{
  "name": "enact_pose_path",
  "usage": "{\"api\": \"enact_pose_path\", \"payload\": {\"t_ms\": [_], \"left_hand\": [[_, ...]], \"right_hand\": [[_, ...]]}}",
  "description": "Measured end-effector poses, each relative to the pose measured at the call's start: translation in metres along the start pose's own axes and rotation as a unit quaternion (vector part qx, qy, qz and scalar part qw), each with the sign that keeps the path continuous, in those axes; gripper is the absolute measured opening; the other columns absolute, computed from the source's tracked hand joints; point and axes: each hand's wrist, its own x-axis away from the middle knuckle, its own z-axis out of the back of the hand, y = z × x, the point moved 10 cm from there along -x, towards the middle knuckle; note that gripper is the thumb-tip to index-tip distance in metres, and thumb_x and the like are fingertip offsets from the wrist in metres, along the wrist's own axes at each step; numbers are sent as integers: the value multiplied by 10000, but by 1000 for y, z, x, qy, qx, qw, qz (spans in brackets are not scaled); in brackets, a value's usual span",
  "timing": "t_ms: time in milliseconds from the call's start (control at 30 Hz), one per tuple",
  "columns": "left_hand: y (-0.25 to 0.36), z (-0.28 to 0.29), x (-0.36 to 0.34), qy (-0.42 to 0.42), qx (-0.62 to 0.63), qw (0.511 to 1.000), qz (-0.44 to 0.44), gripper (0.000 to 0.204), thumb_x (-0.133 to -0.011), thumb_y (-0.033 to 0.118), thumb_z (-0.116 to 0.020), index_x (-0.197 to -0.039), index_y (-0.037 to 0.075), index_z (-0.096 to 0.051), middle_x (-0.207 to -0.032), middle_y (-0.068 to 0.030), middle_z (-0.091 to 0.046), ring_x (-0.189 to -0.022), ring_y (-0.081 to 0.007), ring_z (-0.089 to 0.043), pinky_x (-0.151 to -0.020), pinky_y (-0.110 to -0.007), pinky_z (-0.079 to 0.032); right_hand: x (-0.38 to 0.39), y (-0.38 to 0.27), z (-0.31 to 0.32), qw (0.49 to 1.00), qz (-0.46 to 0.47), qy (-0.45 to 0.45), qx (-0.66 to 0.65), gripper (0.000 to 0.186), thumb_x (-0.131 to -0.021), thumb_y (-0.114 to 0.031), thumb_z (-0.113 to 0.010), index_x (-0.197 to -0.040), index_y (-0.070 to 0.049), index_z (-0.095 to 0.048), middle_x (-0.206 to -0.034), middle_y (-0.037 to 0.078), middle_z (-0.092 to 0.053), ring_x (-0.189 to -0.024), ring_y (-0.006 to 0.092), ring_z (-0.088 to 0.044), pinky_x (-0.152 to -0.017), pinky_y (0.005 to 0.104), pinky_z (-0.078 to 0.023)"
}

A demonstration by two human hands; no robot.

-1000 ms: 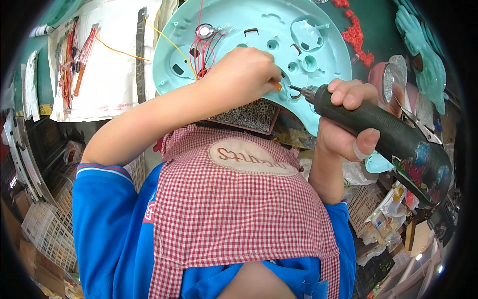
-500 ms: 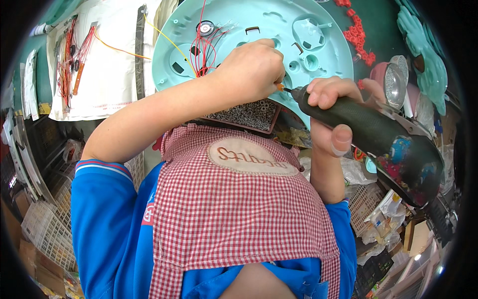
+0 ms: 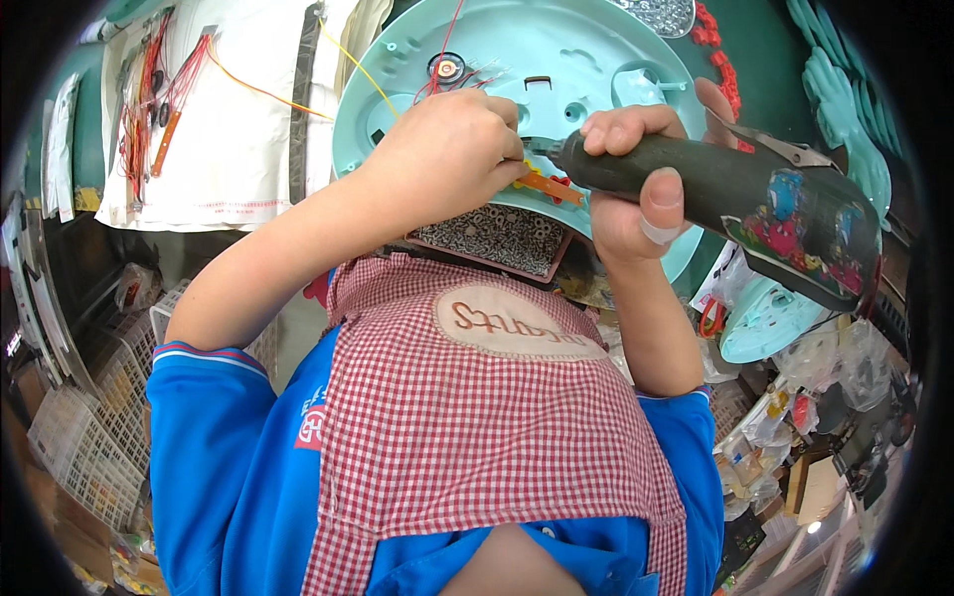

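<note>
My left hand [image 3: 452, 149] is closed on a narrow orange strip [image 3: 552, 187] over the turquoise plastic housing [image 3: 383, 70]. Small yellow and red pieces sit beside that strip, too small to make out. My right hand [image 3: 636, 209] grips a dark power screwdriver [image 3: 755, 214] lying nearly level, its tip just right of my left fingertips above the housing; whether it touches anything is unclear. Behind my left hand, red wires run by a small round speaker [image 3: 446, 69]. A tray of small metal screws [image 3: 497, 243] lies below my hands.
White sheets [image 3: 238, 129] at the left carry wire bundles [image 3: 149, 99]. Red small parts [image 3: 725, 79] and stacked turquoise pieces [image 3: 835, 109] lie at the right, with another turquoise piece [image 3: 760, 328] lower down. A bag of metal parts [image 3: 651, 15] is at the top. Crates [image 3: 89, 447] stand lower left.
My left hand has moved left, uncovering more of the orange strip. My right hand and screwdriver have risen and shifted left, the tool now more level. The housing has shifted right.
</note>
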Motion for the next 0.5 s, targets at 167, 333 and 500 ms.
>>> {"api": "enact_pose_path", "payload": {"t_ms": [167, 333, 500], "left_hand": [[-7, 4, 4, 23, -13, 1000, 16, 137, -762, 155, -718, -846, 47, -727, -797, -59, -625, -743, -273, -623, -661, -381, -508], [9, 4, -2, 61, -9, 998, -31, 179, -742, 171, -735, -881, 62, -704, -774, -50, -599, -736, -261, -616, -655, -365, -509], [22, 5, 4, 96, -16, 990, -104, 141, -740, 166, -734, -843, 84, -684, -747, -31, -571, -748, -234, -604, -660, -357, -507]], "right_hand": [[-7, -11, -5, 1000, 16, 7, -10, 769, -847, -473, -644, -1418, -87, -302, -823, 101, -586, -721, 215, -576, -741, 428, -495], [-13, -45, -12, 986, 32, -91, -135, 779, -824, -556, -636, -1406, -120, -358, -831, 55, -552, -753, 193, -545, -769, 405, -463], [-10, -50, -11, 983, 34, -103, -147, 792, -817, -569, -640, -1410, -121, -366, -835, 45, -545, -753, 185, -536, -767, 401, -456]]}}
